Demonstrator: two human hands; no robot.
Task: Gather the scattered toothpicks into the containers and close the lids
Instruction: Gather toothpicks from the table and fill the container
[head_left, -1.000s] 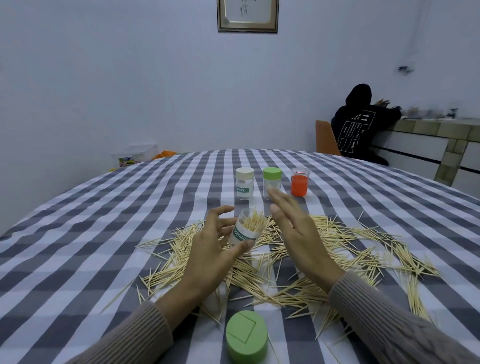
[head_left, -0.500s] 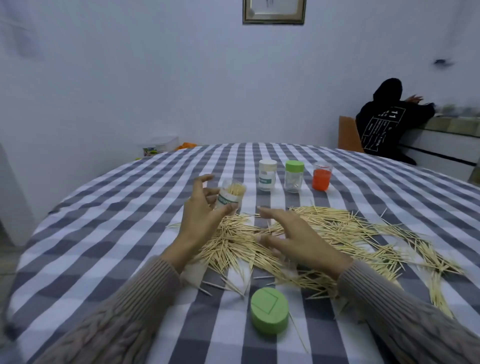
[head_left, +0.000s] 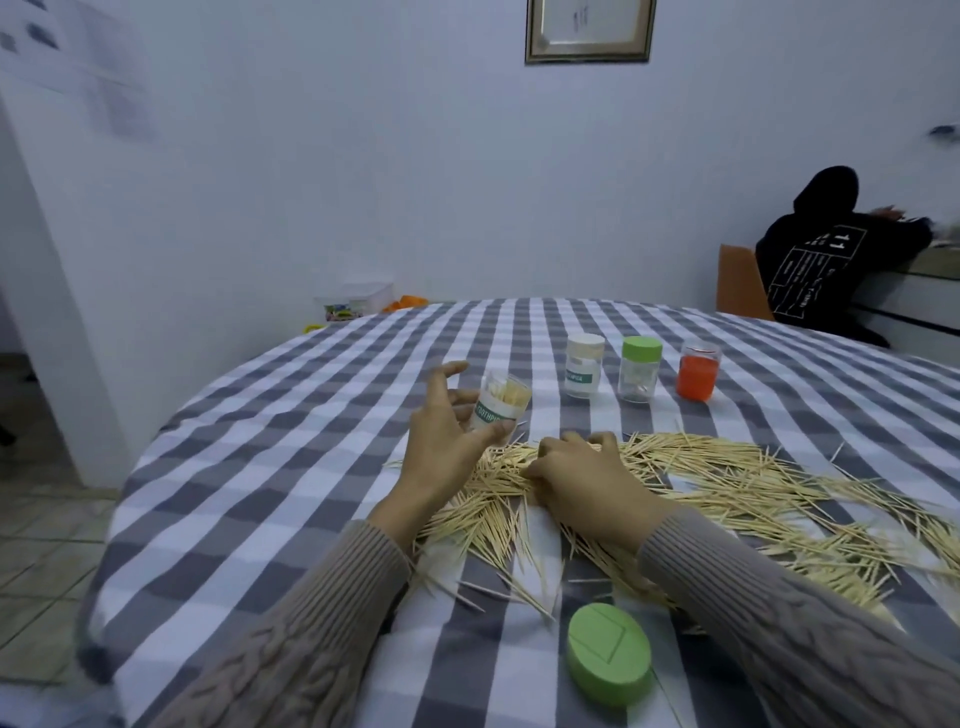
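My left hand (head_left: 441, 441) holds the open toothpick container (head_left: 501, 402) tilted above the desk (head_left: 291, 467), thumb and fingers curled round its labelled wall; toothpicks stand inside it. My right hand (head_left: 582, 480) lies on the scattered toothpicks (head_left: 737, 483), its grip curled down into the pile, pinching a bunch against the checked cloth. The loose green lid (head_left: 609, 654) lies near me, just beside the pile. Farther back stand a white-lidded container (head_left: 584, 365), a green-lidded container (head_left: 640, 369) and an orange container (head_left: 697, 370), side by side, well apart from both hands.
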